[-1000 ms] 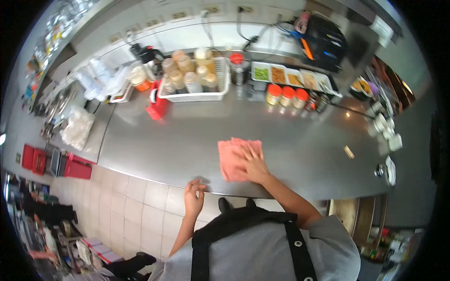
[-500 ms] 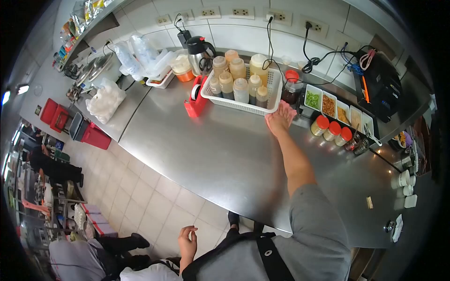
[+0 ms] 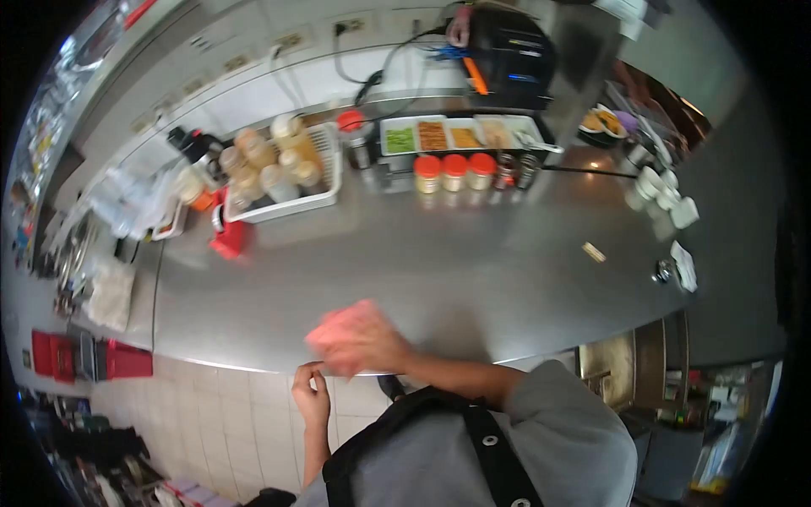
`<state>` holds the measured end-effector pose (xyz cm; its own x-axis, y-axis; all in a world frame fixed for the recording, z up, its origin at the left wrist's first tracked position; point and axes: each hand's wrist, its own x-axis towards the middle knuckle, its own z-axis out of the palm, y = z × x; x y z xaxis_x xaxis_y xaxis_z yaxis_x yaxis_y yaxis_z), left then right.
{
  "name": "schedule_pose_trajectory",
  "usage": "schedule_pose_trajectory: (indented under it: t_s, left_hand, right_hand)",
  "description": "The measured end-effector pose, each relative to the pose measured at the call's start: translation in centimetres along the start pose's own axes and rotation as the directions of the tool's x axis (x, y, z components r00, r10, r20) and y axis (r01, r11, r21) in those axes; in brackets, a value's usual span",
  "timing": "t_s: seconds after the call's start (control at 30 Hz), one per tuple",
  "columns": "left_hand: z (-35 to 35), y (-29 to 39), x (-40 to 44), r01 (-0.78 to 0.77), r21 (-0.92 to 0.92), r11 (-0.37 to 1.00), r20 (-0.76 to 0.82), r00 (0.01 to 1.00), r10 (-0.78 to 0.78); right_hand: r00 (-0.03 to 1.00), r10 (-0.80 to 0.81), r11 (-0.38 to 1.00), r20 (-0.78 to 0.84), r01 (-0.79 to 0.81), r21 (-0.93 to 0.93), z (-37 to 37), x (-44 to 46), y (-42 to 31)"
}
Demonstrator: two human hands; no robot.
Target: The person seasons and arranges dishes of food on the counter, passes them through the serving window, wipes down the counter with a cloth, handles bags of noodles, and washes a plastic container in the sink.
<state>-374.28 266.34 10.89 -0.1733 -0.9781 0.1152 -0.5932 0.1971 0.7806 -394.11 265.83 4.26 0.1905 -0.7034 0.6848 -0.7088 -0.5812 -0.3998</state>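
Note:
A pink cloth (image 3: 342, 334) is in my right hand (image 3: 372, 345), closed around it near the front edge of the steel counter (image 3: 473, 296). Hand and cloth are blurred by motion. My left hand (image 3: 311, 393) is just below the cloth, beyond the counter's edge. Its fingers are loosely bent, with a gap between finger and thumb, and I see nothing in it. Whether its fingertips touch the cloth I cannot tell.
A white basket (image 3: 291, 205) of squeeze bottles and a red tape dispenser (image 3: 226, 241) stand at the back left. Red-lidded jars (image 3: 454, 173) line up before the topping tray (image 3: 460, 135). A black machine (image 3: 511, 63) sits behind. White cups (image 3: 650, 184) are at right.
My right hand has drawn the cloth from beside the basket to the counter's front edge, close to my left hand. The view has turned to the right.

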Motion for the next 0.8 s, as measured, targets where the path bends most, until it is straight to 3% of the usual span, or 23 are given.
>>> schedule_pose_trajectory:
  t_s: [0.03,0.07,0.13,0.2,0.3,0.37,0.43,0.5,0.57,0.63,0.73,0.8]
  left_hand:
    - [1.0,-0.4,0.4,-0.051,-0.010,0.999,0.018,0.999,0.052]
    - [1.9,-0.5,0.3,-0.094,-0.016,0.995,0.021,0.995,0.094]
    - [3.5,0.8,0.2,-0.197,-0.026,0.980,0.105,0.974,0.198]
    - [5.1,1.9,-0.2,-0.295,-0.043,0.955,0.137,0.945,0.298]
    - [6.0,4.2,-1.2,-0.327,-0.067,0.943,0.220,0.917,0.333]
    - [6.1,4.0,-2.1,-0.338,-0.076,0.938,0.234,0.909,0.346]
    - [5.2,3.2,-3.2,-0.298,-0.037,0.954,0.263,0.918,0.297]
    - [4.1,2.0,-3.9,-0.289,0.004,0.957,0.256,0.926,0.278]
    - [2.5,0.1,-4.1,-0.230,0.020,0.973,0.217,0.951,0.220]
    - [0.9,-2.0,-3.9,-0.196,0.044,0.980,0.159,0.969,0.187]
    - [-2.5,-5.5,-4.1,-0.153,0.091,0.984,0.033,0.988,0.151]
    - [-4.7,-7.2,-4.0,-0.094,0.096,0.991,-0.074,0.992,0.102]
  right_hand:
    - [0.995,0.063,0.990,-0.076,-0.072,-0.119,-3.8,-3.6,3.0]
    - [0.895,0.439,0.898,0.077,-0.440,0.003,-9.6,-5.2,3.9]
    - [0.803,0.595,0.720,0.033,-0.515,-0.465,-17.7,-15.7,6.8]
    - [0.791,0.608,0.597,-0.070,-0.513,-0.617,-26.7,-21.8,7.0]
    - [0.716,0.669,0.538,-0.198,-0.651,-0.535,-35.1,-24.1,4.9]
    - [0.509,0.790,0.173,-0.341,-0.720,-0.672,-34.2,-25.4,6.9]
    - [0.374,0.717,-0.290,-0.589,-0.608,-0.739,-31.2,-22.4,8.8]
    - [0.180,0.888,-0.189,-0.423,-0.697,-0.692,-27.5,-14.8,9.1]
    - [0.708,0.683,0.127,-0.182,-0.361,-0.924,-19.8,-15.1,11.7]
    - [0.720,0.686,0.478,0.100,-0.343,-0.809,-13.7,-9.5,9.8]
    - [0.626,0.776,0.376,-0.074,-0.554,-0.742,-4.8,-3.2,13.2]
    - [0.710,0.697,0.468,-0.101,-0.557,-0.686,2.2,1.1,15.7]
